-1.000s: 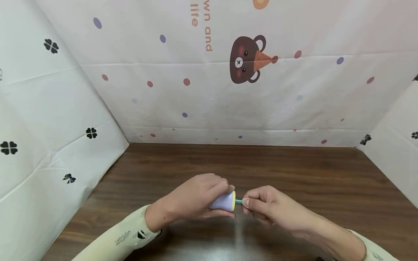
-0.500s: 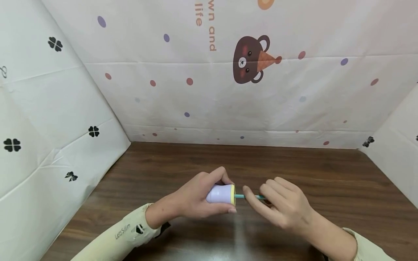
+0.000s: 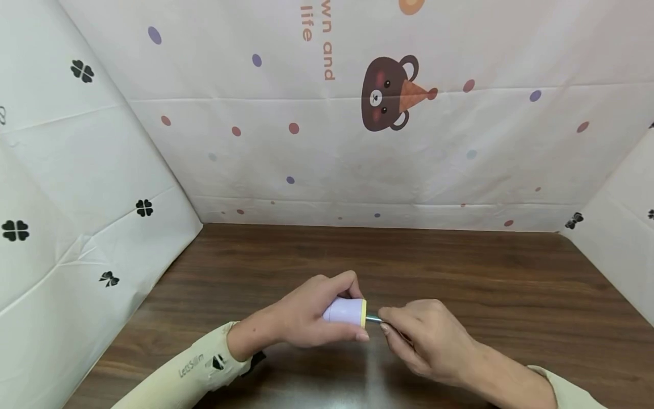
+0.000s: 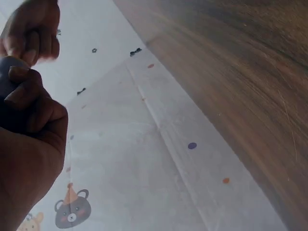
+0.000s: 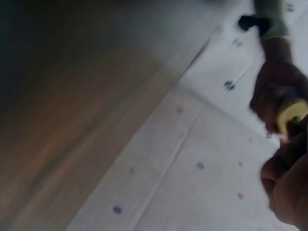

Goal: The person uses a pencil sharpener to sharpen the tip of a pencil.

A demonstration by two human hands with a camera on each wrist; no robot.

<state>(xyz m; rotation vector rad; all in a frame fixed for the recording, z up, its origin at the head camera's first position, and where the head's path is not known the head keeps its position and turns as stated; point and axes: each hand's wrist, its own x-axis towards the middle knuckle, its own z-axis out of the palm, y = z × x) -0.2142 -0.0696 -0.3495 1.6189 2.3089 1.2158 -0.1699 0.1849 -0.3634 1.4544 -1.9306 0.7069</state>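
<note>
My left hand (image 3: 306, 321) grips a lavender pencil sharpener (image 3: 346, 311) with a yellow rim, laid sideways with the rim facing right. From the rim's opening comes a thin teal pencil (image 3: 373, 318). Thumb and fingers of my right hand (image 3: 434, 341) pinch this pencil close to the rim and hide its far end. At the edge of the left wrist view, the curled left fingers (image 4: 29, 94) wrap the dark-looking sharpener (image 4: 6, 82). The right wrist view is blurred, but the yellow rim (image 5: 288, 113) shows between both hands.
Both hands are above a dark brown wooden table (image 3: 255, 250). A white printed sheet (image 3: 327, 165) with a bear and dots rises at the back. White side sheets (image 3: 61, 170) with black clover prints stand at left and right.
My right hand rolled over around the pencil, its index finger straight half a second ago and bent onto it now. The left hand keeps its grip on the sharpener, shifting only slightly.
</note>
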